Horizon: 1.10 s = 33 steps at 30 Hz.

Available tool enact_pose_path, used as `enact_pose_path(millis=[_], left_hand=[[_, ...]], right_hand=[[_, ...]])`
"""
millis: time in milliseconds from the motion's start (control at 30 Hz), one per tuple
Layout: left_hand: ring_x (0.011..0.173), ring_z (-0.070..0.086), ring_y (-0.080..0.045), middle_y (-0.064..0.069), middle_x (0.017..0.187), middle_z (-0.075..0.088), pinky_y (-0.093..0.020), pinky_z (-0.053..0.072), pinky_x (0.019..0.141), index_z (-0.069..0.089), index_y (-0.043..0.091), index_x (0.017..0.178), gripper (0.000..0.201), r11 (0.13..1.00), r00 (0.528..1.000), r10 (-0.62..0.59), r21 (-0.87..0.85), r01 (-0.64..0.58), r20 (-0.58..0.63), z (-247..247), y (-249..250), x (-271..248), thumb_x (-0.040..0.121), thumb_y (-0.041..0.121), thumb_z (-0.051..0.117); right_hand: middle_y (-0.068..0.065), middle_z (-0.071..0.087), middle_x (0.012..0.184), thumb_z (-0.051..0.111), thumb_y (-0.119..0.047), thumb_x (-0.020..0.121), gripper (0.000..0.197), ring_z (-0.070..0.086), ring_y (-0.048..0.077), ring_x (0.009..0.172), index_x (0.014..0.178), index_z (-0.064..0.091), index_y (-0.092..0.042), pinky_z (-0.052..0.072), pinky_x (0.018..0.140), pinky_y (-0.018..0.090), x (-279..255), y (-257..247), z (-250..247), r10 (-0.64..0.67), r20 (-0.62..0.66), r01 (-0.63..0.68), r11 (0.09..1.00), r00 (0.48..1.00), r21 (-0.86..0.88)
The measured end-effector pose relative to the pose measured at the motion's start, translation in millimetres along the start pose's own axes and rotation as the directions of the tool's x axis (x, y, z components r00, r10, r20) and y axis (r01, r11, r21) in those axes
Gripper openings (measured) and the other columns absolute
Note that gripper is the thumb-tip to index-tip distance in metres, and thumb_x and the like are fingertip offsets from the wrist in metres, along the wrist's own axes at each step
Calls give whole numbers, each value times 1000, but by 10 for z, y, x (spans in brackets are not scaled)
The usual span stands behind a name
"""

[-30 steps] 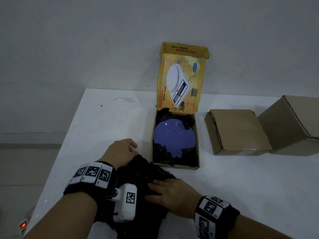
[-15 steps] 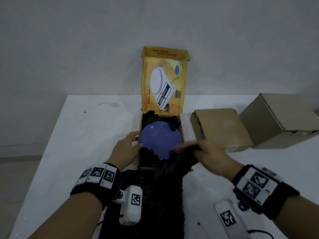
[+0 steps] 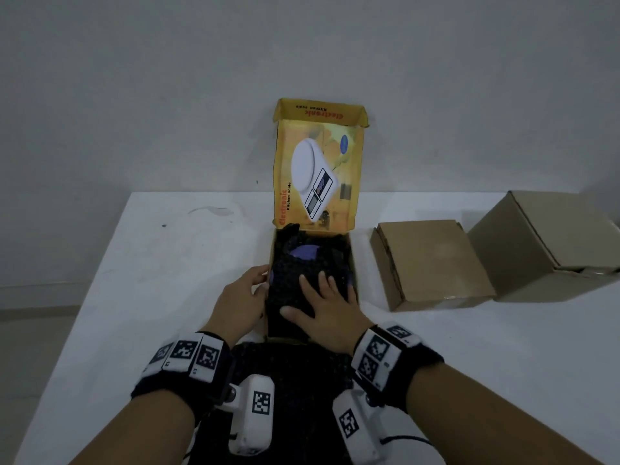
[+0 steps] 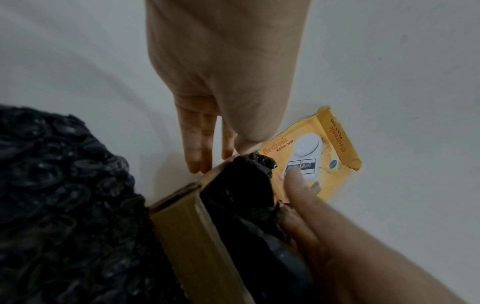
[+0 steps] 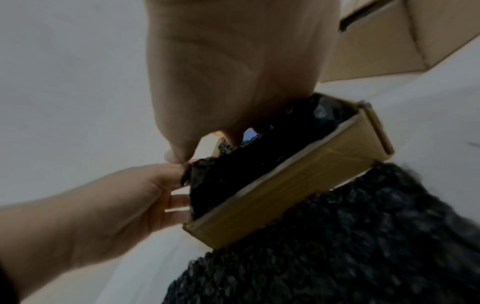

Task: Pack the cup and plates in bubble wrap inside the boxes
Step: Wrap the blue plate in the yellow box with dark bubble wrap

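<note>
The right hand (image 3: pixel 327 307) presses black bubble wrap (image 3: pixel 295 280) flat over the purple plate (image 3: pixel 303 252) in the yellow box (image 3: pixel 352 263); the left hand (image 3: pixel 240 298), fingers straight, steadies the box. Next: tuck wrap in, shut lid.

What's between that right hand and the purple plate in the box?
Black bubble wrap: the right hand presses it onto the purple plate, per the head view.

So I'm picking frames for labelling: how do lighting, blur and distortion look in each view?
Head view: dim and even, sharp, wide-angle bend; black bubble wrap loses detail. Left wrist view: dim, left hand near the lens looms soft. Right wrist view: most blurred, right hand and box smeared.
</note>
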<state>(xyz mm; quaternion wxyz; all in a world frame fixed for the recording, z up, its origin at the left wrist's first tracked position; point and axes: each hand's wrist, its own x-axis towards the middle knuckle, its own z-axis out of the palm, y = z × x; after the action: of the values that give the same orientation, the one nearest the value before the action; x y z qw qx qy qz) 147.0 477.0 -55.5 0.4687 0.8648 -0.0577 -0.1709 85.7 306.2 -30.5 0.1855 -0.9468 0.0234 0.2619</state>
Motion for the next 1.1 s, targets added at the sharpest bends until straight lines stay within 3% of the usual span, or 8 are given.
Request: enact_pose_path(millis=[133,267,433,567,633,700,1000,1100], left_hand=[[106,61,-21,1,124,61,-45,52,89,51,38,129,35,999,1000,-7,-42,8,2,-1,2,-23,95,29,49],[105,63,-22,3,127,59,-43,52,90,48,40,130,45,1000,999,-13,-1,13,37,-7,-10,-25,88,30,62],[94,67,-16,4,128,59,-40,53,88,48,37,131,53,999,999,-15,40,13,43,-28,-21,-2,84,27,67],[93,67,-16,4,127,59,-40,54,87,49,40,129,53,1000,999,0,22,-1,46,-39,-36,10,82,26,69],[98,66,-18,5,127,59,-40,53,88,48,43,128,52,999,998,1,33,-3,55,-52,-54,13,82,27,69],[99,65,-19,5,127,59,-39,53,88,48,42,127,52,999,999,1,50,-4,53,-54,-61,12,82,26,69],[92,67,-21,3,127,60,-41,54,85,50,36,128,53,998,999,-9,58,7,33,-4,-25,10,82,19,68],[89,68,-20,2,128,59,-41,54,84,49,33,131,54,999,999,-8,45,6,36,3,-17,-3,83,16,67]], right_hand=[[0,-18,158,9,-71,88,67,-19,21,145,148,-6,-44,-13,114,51,151,5,-32,-23,-76,20,999,997,-34],[2,-31,153,15,-79,82,77,-29,26,141,145,-15,-46,-15,114,51,308,76,8,9,10,-7,975,1000,-222],[4,-33,152,-2,-88,60,94,-31,25,140,143,-19,-46,-17,112,49,414,144,28,-14,22,20,961,1000,-275],[4,-26,155,21,-84,76,88,-25,24,142,147,-11,-44,-14,113,51,376,72,-85,-25,31,30,984,999,-176],[2,-26,156,40,-83,73,97,-26,22,142,147,-10,-44,-14,113,53,325,64,-182,-60,96,68,994,994,-83],[2,-27,155,52,-80,68,109,-27,22,141,147,-13,-43,-14,113,56,299,101,-215,-103,141,125,980,985,-158],[9,-23,156,46,-68,83,96,-19,27,144,148,-15,-33,-11,111,61,348,92,-112,-80,108,120,887,991,-446],[5,-23,157,45,-65,86,87,-18,24,145,149,-9,-38,-13,112,59,341,79,-281,-48,221,117,944,974,-310]])
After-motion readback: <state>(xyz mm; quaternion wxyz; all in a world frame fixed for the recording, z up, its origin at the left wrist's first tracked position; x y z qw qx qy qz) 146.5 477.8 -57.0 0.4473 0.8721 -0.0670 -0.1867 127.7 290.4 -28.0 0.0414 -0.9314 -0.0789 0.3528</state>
